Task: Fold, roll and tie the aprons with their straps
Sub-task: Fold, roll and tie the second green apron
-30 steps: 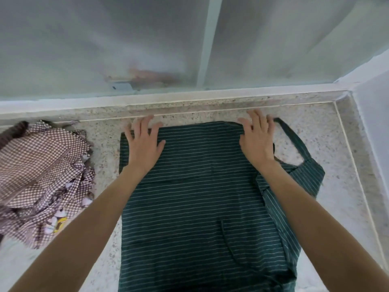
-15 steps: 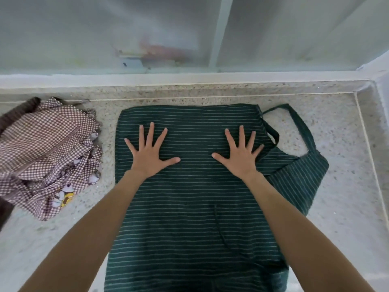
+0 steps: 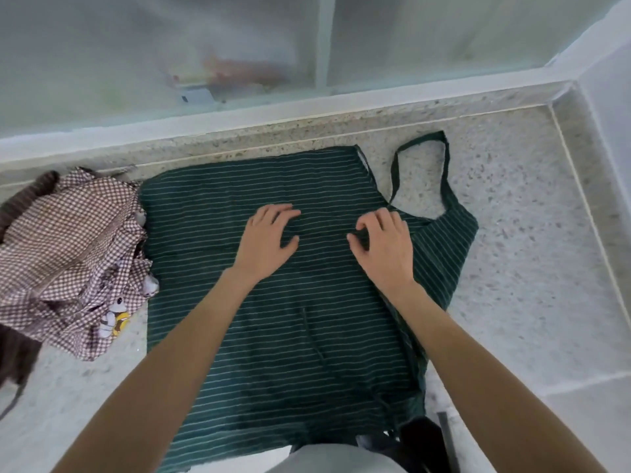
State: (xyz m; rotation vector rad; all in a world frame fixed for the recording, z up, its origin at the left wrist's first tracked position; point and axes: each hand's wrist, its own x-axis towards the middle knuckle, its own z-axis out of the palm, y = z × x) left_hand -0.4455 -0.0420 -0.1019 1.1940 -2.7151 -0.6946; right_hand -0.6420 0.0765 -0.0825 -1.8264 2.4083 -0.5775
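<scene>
Head view: both hands have moved in toward the middle of the green striped apron (image 3: 239, 302) since half a second ago, when they lay flat with fingers spread wide. Now the left hand (image 3: 264, 242) has its fingers curled down onto the cloth, bunching a small ridge of fabric under the fingertips. The right hand (image 3: 384, 247) pinches a fold of the cloth between thumb and curled fingers. The two hands sit near each other, a short gap of striped cloth between them.

The apron lies spread on the speckled stone counter (image 3: 529, 268), its bib end off to the right. Its neck strap (image 3: 444, 172) loops out over the counter at the upper right and now looks narrower than before. A pile of brown checked aprons (image 3: 68, 254) lies heaped just beside the green apron's left edge, touching it near the upper corner. Frosted glass panels (image 3: 136, 56) stand behind the counter. No containers are visible.
</scene>
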